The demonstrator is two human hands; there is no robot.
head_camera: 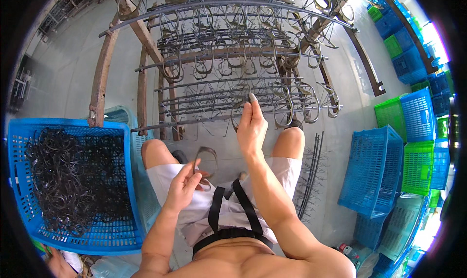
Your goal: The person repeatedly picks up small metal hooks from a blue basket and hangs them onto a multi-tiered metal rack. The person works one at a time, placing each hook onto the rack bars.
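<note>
My left hand (184, 186) holds a dark, translucent eyeglass frame (207, 150) above my lap, thumb and fingers closed around its lower part. Forward of it, my right hand (252, 126) reaches to the nearest rod (204, 118) of a rack. Its fingertips are on another eyeglass frame (240, 85) at that rod; the hand hides part of this frame. To the right, several similar frames (281, 104) hang upright along the same rod. Thin wire prongs stick out from the rod.
A blue plastic crate (133, 205) with a heap of dark frames (62, 179) stands at my left. The rack's brown posts (102, 73) carry more loaded rods ahead. Wire-pronged rods (310, 175) lie on the floor at right, near blue crates (368, 168) and green crates (417, 168).
</note>
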